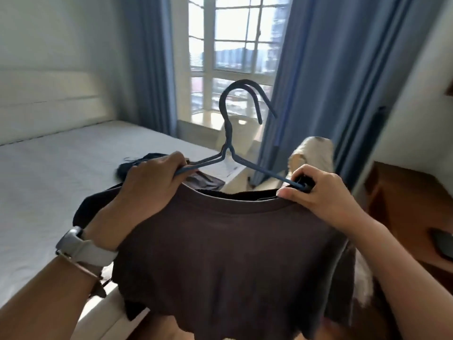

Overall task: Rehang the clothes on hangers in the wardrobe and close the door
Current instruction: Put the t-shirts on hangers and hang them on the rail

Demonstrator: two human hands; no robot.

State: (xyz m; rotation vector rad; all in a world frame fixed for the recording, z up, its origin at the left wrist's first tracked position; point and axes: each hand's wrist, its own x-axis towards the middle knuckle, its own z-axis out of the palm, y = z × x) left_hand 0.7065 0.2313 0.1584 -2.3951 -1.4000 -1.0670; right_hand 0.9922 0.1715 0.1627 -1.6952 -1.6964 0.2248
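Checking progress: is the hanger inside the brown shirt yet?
Not yet. Both blue hanger arms show above the brown shirt; right hand holds one tip at its collar.

home bedroom: bed (73, 163) with a bare white mattress against a pale padded headboard (49, 94), dark clothes (133, 166) lying on it, long blue curtains (152, 57) either side of a gridded window (232, 45) showing city buildings, wooden cabinet (404, 192) at right.
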